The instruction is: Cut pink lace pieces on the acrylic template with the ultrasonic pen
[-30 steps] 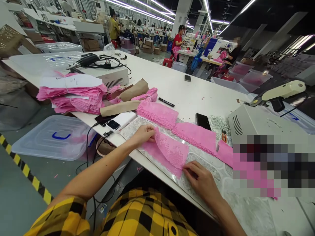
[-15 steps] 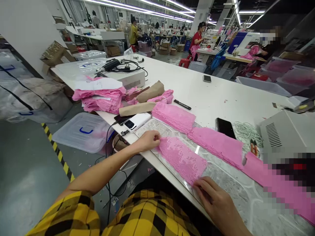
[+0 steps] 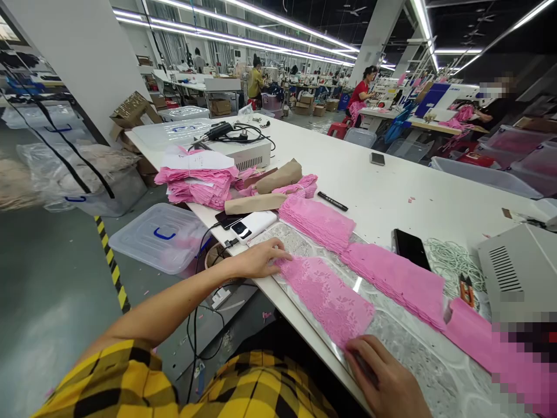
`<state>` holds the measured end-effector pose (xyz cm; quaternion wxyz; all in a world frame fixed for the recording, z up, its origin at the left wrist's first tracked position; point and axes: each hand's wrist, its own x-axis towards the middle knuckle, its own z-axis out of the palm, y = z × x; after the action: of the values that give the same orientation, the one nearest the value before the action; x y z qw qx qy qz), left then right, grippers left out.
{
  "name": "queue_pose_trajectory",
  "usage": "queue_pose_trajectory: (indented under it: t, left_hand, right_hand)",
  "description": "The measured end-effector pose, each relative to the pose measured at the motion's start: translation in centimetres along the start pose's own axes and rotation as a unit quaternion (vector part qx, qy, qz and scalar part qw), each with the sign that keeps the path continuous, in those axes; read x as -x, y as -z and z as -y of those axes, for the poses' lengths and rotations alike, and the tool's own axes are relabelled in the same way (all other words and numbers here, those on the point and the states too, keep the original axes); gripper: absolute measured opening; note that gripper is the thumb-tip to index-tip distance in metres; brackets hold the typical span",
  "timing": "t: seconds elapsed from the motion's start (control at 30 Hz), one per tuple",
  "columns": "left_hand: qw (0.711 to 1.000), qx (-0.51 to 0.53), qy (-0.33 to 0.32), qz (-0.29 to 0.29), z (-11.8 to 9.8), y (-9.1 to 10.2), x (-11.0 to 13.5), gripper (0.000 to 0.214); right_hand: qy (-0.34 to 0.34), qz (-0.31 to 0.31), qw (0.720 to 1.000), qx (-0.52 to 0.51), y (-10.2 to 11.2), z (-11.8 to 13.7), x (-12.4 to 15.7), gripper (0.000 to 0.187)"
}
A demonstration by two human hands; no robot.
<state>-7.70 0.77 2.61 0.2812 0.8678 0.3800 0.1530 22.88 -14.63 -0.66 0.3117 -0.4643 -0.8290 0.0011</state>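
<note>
A pink lace piece point(image 3: 326, 293) lies flat on a clear sheet over white lace point(image 3: 404, 342) at the near edge of the white table point(image 3: 369, 186). My left hand point(image 3: 261, 260) rests at the piece's left end, fingers stretched out on it. My right hand point(image 3: 385, 380) presses the piece's right end near the table edge, fingers flat. Behind the piece lie two stacks of pink lace point(image 3: 317, 219) point(image 3: 394, 277) side by side.
A black phone point(image 3: 411, 248), small snips point(image 3: 466, 288), a marker point(image 3: 332, 201), a white power bank point(image 3: 252, 225), brown paper rolls point(image 3: 278, 177), pink bundles point(image 3: 198, 183) and grey machine boxes point(image 3: 517, 270) sit on the table. A clear bin lid point(image 3: 161, 235) lies below. Other people work far behind.
The lifted fold of the pink lace piece has been laid down flat. My left hand has uncurled to flat fingers. The view has swung left and up.
</note>
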Motion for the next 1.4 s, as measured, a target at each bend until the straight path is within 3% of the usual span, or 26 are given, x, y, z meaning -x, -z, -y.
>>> queue_pose_trajectory:
  t: [0.2,0.43,0.57,0.63,0.8,0.9,1.0,1.1,1.17,1.3,1.4]
  left_hand:
    - [1.0,0.0,-0.018,0.018,0.9,0.2,0.1,0.014]
    - [1.0,0.004,-0.015,0.022,0.7,1.7,-1.2,0.009]
    - [0.999,0.009,0.002,0.045,1.3,4.5,-5.0,0.009]
    - [0.999,0.002,0.005,0.035,1.7,6.4,-8.2,0.012]
    - [0.996,-0.043,-0.003,-0.082,2.6,11.7,-15.9,0.023]
    - [0.987,-0.086,-0.022,-0.135,3.4,12.9,-17.3,0.03]
    - [0.983,-0.127,-0.049,-0.12,4.8,12.0,-16.1,0.03]
    - [0.981,-0.158,-0.066,-0.089,6.3,10.7,-14.3,0.026]
    - [0.979,-0.172,-0.073,-0.077,6.8,10.2,-13.5,0.018]
    - [0.975,-0.183,-0.103,-0.07,4.8,8.1,-13.7,0.017]
    - [0.971,-0.182,-0.151,-0.017,0.9,4.1,-15.2,0.014]
  right_hand:
    - [-0.012,0.0,0.999,-0.05,-0.5,-0.6,0.4,0.012]
    - [-0.171,0.081,0.975,-0.116,3.0,-2.1,-2.4,0.028]
    - [-0.244,0.093,0.956,-0.137,5.1,-4.7,-7.1,0.037]
    - [-0.244,0.059,0.957,-0.147,5.7,-6.7,-10.6,0.041]
    - [-0.211,-0.089,0.965,-0.124,6.6,-12.3,-19.8,0.039]
    - [-0.175,-0.134,0.969,-0.113,5.4,-14.3,-22.7,0.035]
    - [-0.156,-0.103,0.975,-0.117,2.2,-14.5,-22.3,0.029]
    - [-0.159,-0.038,0.978,-0.128,-1.2,-14.0,-19.7,0.021]
    - [-0.174,-0.008,0.975,-0.137,-2.4,-13.9,-17.6,0.017]
    - [-0.247,-0.018,0.959,-0.139,-0.9,-14.8,-13.2,0.025]
    - [-0.304,-0.021,0.943,-0.133,1.4,-15.8,-10.2,0.025]
